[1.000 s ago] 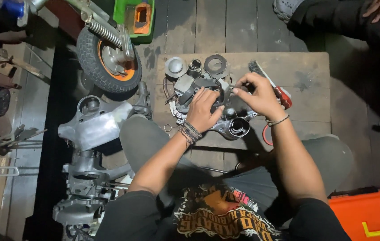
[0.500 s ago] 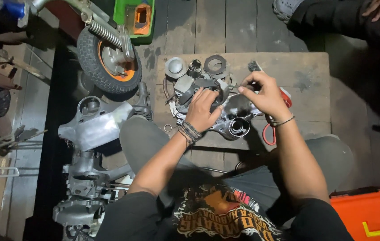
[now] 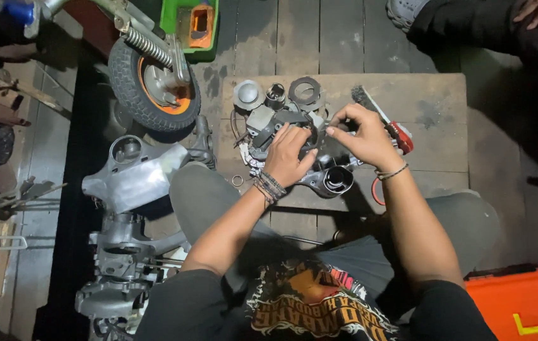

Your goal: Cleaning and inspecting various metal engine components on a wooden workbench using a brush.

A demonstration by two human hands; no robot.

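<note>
Left hand [image 3: 289, 155] gripping metal part [image 3: 310, 165], long axis sideways, right hand [image 3: 362, 136] pinching its top

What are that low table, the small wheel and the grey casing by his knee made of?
Table: probably bare wood, matte, stained, grain showing. Wheel: black treaded tyre, likely rubber, on an orange rim, possibly painted metal. Casing: dull silver sheen suggests cast metal.
</note>
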